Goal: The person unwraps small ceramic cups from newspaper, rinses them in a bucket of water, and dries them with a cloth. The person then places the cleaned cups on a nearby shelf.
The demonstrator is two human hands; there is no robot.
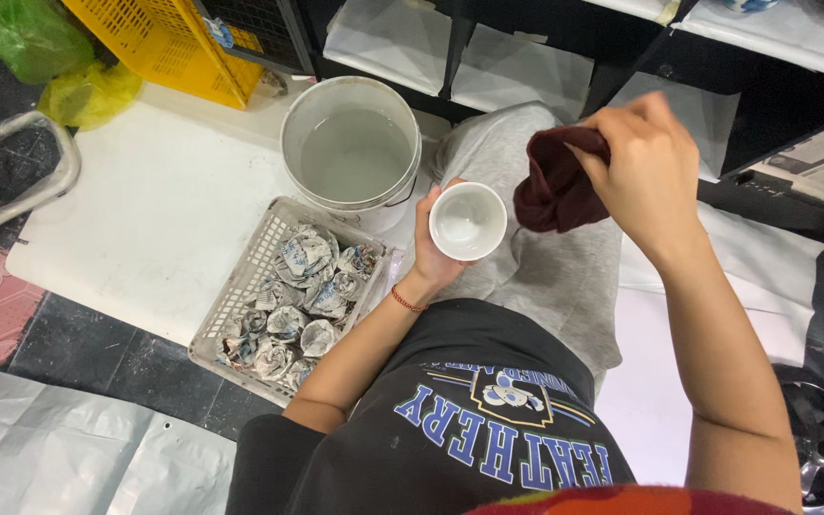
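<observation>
White ceramic sits in your left hand (431, 243): a small cup (467, 221), mouth up, held over your grey-clad knee (545, 257), your fingers wrapped round its left side and a red thread bracelet (407, 301) on that wrist. Your right hand (646, 176) is closed on a dark maroon cloth (557, 186), bunched and hanging just right of the cup, close to its rim but apart from it as far as you can see.

To your left, on the white board (164, 219) laid on the floor, a pale plastic basket (240, 296) lies near the board's near edge, filled with bundles (302, 296) wrapped in newspaper. Just beyond the basket, touching or nearly touching its far rim, a white bucket (350, 153) stands with cloudy water inside, close beside your left hand.

Farther off, at the board's far edge, a yellow crate (159, 43) leans tilted, with a green bag (26, 33) and a yellow bag (88, 95) at its left. Dark shelves (622, 48) lined with white sheets run across the far side, past your right hand.
</observation>
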